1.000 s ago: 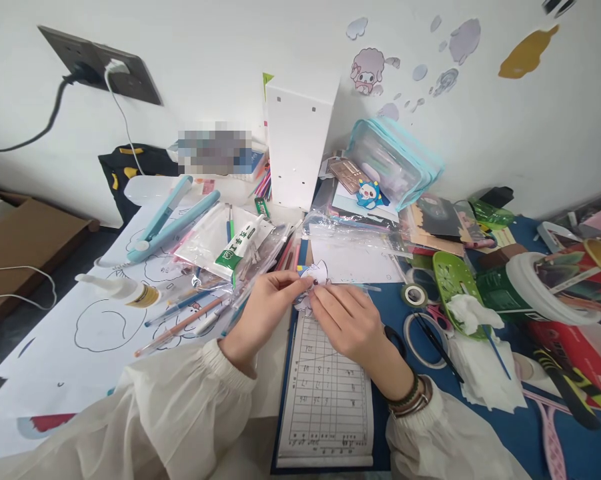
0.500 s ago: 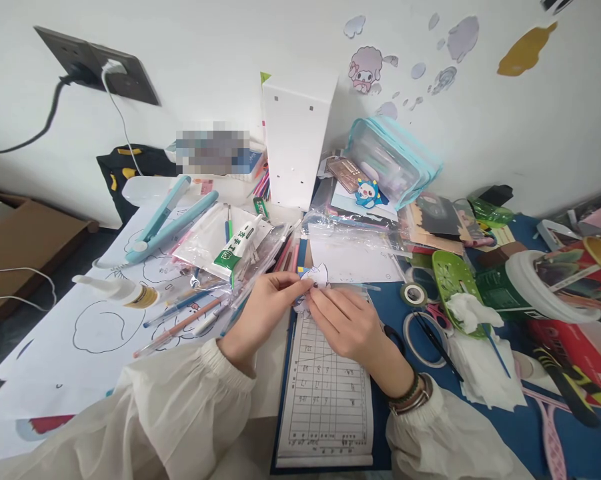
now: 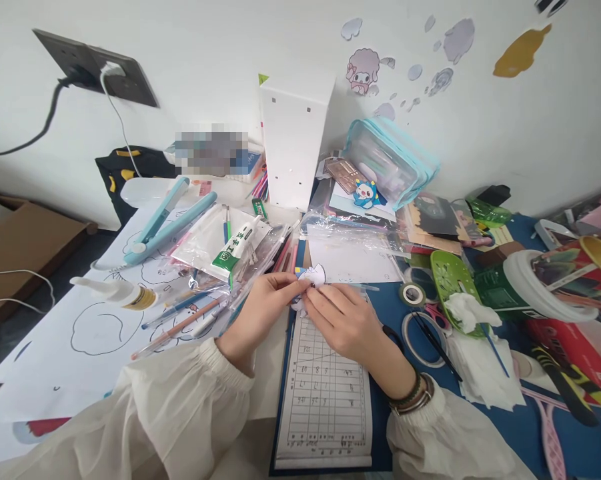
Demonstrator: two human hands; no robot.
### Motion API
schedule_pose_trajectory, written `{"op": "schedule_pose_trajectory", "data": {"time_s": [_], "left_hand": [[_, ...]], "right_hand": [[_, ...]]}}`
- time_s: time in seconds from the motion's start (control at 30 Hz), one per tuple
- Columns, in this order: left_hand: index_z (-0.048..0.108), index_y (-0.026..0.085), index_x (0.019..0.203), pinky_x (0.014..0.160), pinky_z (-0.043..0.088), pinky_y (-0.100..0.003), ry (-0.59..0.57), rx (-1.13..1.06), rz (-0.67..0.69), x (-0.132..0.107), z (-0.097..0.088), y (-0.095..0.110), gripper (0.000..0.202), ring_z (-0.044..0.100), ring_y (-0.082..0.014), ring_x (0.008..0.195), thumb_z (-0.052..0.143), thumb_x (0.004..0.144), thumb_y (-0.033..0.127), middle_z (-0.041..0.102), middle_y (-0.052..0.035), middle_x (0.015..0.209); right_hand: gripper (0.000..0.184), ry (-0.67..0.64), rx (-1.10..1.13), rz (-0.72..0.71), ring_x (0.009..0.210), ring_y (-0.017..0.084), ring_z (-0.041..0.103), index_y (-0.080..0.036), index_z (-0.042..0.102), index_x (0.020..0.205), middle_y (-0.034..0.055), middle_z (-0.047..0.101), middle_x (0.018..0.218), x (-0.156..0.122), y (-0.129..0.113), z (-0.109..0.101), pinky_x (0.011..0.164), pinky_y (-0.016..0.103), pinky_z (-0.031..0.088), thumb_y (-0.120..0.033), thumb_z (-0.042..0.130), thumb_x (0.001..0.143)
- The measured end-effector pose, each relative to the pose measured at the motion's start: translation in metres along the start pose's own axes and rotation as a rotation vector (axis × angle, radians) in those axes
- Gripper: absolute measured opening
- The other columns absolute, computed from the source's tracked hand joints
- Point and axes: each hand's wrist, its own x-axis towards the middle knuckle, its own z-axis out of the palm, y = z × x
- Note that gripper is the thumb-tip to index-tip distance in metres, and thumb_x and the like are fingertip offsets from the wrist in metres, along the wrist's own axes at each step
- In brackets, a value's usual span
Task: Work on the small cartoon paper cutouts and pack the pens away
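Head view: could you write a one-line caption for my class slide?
Both hands hold a small cartoon cutout near a gridded sheet, with a light-blue hair straightener at left.

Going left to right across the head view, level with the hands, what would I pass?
Cardboard box → white bottle → left hand → paper cutout between both hands → right hand → green dish → white-lidded tub.
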Motion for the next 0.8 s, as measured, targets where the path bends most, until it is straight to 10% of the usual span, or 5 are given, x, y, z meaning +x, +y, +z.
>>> {"op": "schedule_pose_trajectory", "data": {"time_s": [0.1, 0.23, 0.33, 0.47, 0.8], "left_hand": [[0.065, 0.016, 0.061, 0.055, 0.033, -0.022, 0.012, -0.032, -0.029, 0.000, 0.000, 0.002, 0.027, 0.042, -0.0092, 0.057, 0.070, 0.073, 0.040, 0.052, 0.0028, 0.059], [0.062, 0.015, 0.058, 0.054, 0.033, -0.022, 0.010, -0.071, -0.067, -0.002, 0.003, 0.008, 0.029, 0.043, -0.0091, 0.056, 0.070, 0.072, 0.040, 0.052, 0.0024, 0.058], [0.058, 0.015, 0.054, 0.053, 0.032, -0.022, 0.055, -0.065, -0.043, -0.004, 0.005, 0.010, 0.033, 0.041, -0.0085, 0.053, 0.070, 0.072, 0.040, 0.049, 0.0034, 0.054], [0.059, 0.015, 0.053, 0.054, 0.032, -0.022, 0.111, 0.013, 0.038, -0.005, 0.004, 0.010, 0.031, 0.041, -0.0085, 0.054, 0.071, 0.071, 0.037, 0.050, 0.0037, 0.053], [0.064, 0.018, 0.058, 0.062, 0.042, -0.023, 0.140, 0.147, 0.140, -0.010, 0.008, 0.009, 0.024, 0.053, -0.0139, 0.062, 0.070, 0.071, 0.037, 0.062, 0.0012, 0.062]], "right_hand": [[0.021, 0.041, 0.101, 0.121, 0.091, 0.023, 0.061, -0.013, 0.062, 0.105, 0.0101, 0.069, 0.100, -0.003, 0.002, -0.002, 0.075, 0.037, 0.050, -0.013, 0.056, 0.084], [0.026, 0.221, 0.419, 0.726, 0.082, 0.020, 0.058, -0.018, 0.056, 0.108, 0.0099, 0.062, 0.098, -0.005, 0.004, -0.004, 0.069, 0.036, 0.050, -0.023, 0.055, 0.083], [0.020, 0.048, 0.798, 1.062, 0.068, 0.015, 0.055, -0.019, 0.057, 0.096, 0.0033, 0.059, 0.081, -0.001, 0.005, -0.003, 0.059, 0.028, 0.047, -0.033, 0.057, 0.082], [0.022, -0.187, 1.079, 1.180, 0.064, 0.014, 0.053, -0.017, 0.062, 0.083, 0.0005, 0.059, 0.072, 0.010, 0.001, 0.001, 0.056, 0.024, 0.043, -0.038, 0.063, 0.076], [0.020, -0.124, 1.172, 1.213, 0.063, 0.012, 0.050, -0.016, 0.061, 0.079, -0.0015, 0.058, 0.071, 0.020, -0.003, 0.011, 0.056, 0.022, 0.040, -0.036, 0.063, 0.076]]}}
